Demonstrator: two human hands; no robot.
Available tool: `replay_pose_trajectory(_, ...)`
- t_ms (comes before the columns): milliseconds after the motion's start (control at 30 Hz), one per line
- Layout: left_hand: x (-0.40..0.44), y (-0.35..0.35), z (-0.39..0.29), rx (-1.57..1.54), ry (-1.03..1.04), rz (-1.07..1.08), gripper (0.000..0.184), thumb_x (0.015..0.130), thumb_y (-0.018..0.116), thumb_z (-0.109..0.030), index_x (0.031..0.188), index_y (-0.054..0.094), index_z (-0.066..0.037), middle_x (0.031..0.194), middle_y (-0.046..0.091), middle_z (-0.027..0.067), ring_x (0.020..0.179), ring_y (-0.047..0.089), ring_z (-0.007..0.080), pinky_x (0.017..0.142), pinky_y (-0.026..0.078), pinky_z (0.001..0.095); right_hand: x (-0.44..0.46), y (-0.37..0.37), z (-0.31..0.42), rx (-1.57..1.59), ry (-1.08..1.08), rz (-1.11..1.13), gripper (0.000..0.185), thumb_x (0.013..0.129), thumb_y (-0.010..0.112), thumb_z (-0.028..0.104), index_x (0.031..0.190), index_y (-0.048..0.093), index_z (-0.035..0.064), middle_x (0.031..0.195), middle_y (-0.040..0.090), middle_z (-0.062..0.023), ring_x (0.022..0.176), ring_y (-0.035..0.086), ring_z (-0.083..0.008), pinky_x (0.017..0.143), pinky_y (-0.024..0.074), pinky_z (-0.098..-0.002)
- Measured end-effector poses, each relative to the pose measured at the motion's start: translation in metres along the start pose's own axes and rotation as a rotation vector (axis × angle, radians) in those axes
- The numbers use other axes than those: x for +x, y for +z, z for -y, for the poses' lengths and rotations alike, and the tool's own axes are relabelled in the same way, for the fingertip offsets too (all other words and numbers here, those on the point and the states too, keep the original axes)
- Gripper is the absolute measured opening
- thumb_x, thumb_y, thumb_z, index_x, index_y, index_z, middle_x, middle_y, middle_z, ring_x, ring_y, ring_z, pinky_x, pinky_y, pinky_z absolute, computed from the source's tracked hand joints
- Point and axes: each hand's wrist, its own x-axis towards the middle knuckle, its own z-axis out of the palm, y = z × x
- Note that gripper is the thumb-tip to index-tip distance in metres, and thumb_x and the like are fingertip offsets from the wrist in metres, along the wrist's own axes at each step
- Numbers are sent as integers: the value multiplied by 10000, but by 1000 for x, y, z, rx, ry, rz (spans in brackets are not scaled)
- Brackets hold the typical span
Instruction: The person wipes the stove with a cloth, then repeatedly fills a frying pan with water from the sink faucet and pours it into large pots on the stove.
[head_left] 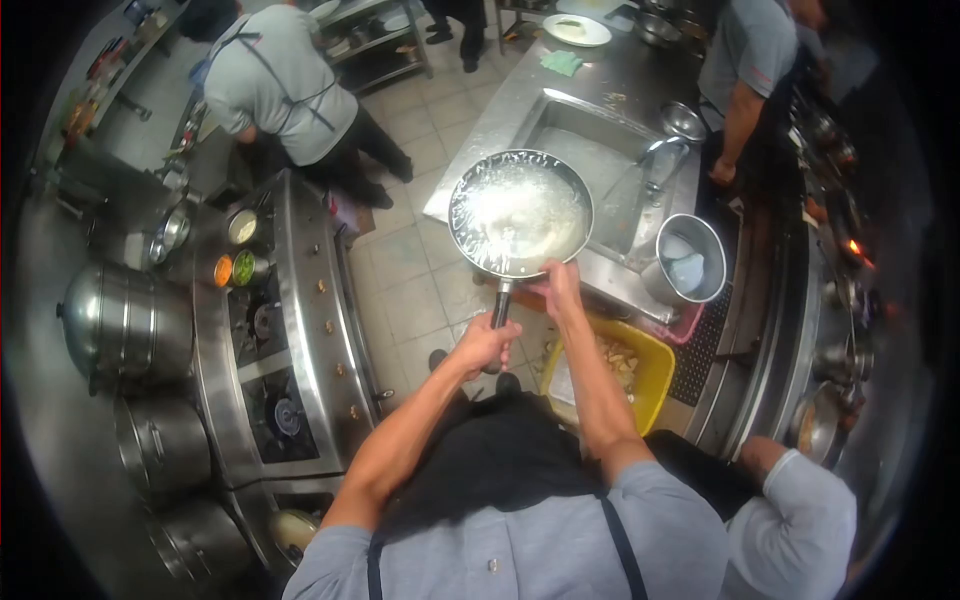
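Observation:
A round frying pan (545,225) with a dark outer edge is held out in front of me, over the floor and the near-left side of the sink unit. Strong glare covers its inside, and a pale, wet-looking patch shows at the lower right; I cannot tell what it is. My left hand (485,345) is closed around the black handle. At the rim near the handle, my right hand (560,287) grips the pan's edge, its fingers partly hidden beneath.
Beyond the pan lies a steel sink (580,125). A metal pot (690,228) stands at its near-right corner, above a yellow crate (655,375). A stove (310,335) runs along my left. Co-workers stand at far left (280,85), right (745,75) and close behind right (795,525).

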Motion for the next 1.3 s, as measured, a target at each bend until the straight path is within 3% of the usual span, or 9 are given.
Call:
replay_pose_trajectory(200,-55,-18,-7,-152,81,-160,204,862,640,-107,878,439,-73,602,464,6,435,476,110,385,442,289,-15,60,-6,-84,91,294,546,732,506,62,1266,406,11,1077,569,-170,909,621,-321,693,563,-487)
replay_pose_trajectory(367,-105,-35,-2,-291,224,-284,202,864,632,-113,875,435,-71,622,472,9,456,494,112,402,451,287,-36,120,-24,-125,87,405,513,750,518,74,1245,412,-8,1111,546,-177,948,605,-327,699,567,-499)
replay_pose_trajectory(500,-149,-48,-5,-390,313,-376,210,863,633,-118,898,433,-65,632,482,18,474,517,123,405,458,293,-48,166,-43,-237,188,601,349,755,533,80,1083,503,-35,1011,572,-164,917,611,-310,681,569,-466)
replay_pose_trajectory(533,-161,-50,-7,-410,328,-402,210,864,633,-119,904,434,-63,631,481,20,479,524,126,408,463,296,-55,180,-47,-286,132,577,253,753,527,71,986,532,-28,942,578,-148,848,620,-294,674,568,-454)
replay_pose_trajectory(633,-187,-66,-1,-486,419,-487,221,861,643,-116,919,438,-55,661,496,30,504,549,137,419,484,306,-78,225,-64,-215,238,675,227,755,517,66,965,526,-18,916,576,-138,786,622,-285,695,568,-468)
replay_pose_trajectory(667,-194,-72,1,-500,462,-500,227,857,648,-111,921,438,-55,686,504,37,512,554,141,420,488,309,-80,237,-70,-245,311,761,519,737,477,38,1250,412,-10,1096,529,-179,862,623,-325,716,581,-513)
replay_pose_trajectory(767,-228,-91,2,-559,545,-555,236,849,657,-96,927,439,-53,753,519,52,538,571,151,427,498,314,-115,285,-84,-315,343,936,454,749,472,78,1167,445,-97,1005,584,-218,795,644,-344,727,585,-513)
replay_pose_trajectory(967,-313,-141,-5,-635,683,-681,251,849,653,-81,958,429,-45,769,520,57,558,584,153,434,499,312,-191,388,-125,-412,435,1074,382,761,462,103,1038,486,-158,940,602,-259,783,645,-374,730,576,-501)
replay_pose_trajectory(1300,-474,-247,-31,-662,827,-810,188,869,623,-102,880,444,-44,739,514,53,551,577,147,438,494,318,-318,557,-201,-448,542,1330,347,828,448,162,1043,517,-101,943,604,-216,838,626,-334,762,561,-446)
